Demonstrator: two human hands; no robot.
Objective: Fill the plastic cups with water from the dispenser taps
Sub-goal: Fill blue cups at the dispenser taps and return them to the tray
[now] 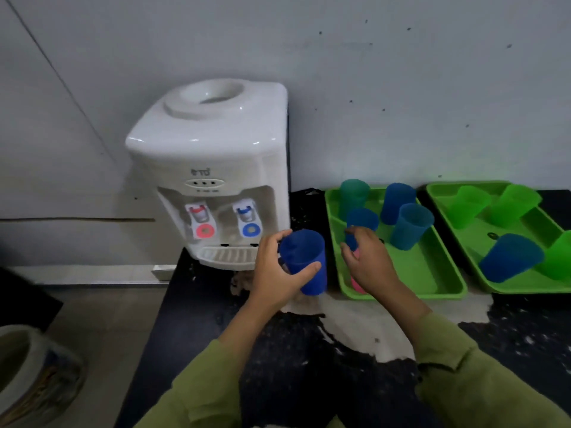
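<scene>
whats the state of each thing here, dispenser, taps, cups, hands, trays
water dispenser: no bottle on top
red tap: no cup under it
blue tap: no cup under it
held blue cup: upright, off the trays, gripped by left hand
right hand: in near tray, fingers curled on tray blue cup
far tray: holds green cups, one blue cup

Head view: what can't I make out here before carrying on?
All in the head view:
Held blue cup in left hand: water level, blurred.
Pink cup: mostly hidden under right hand.
Right hand's grip: fingers blurred.
Green cup: cut off by right edge.
Dispenser label: too small.
</scene>
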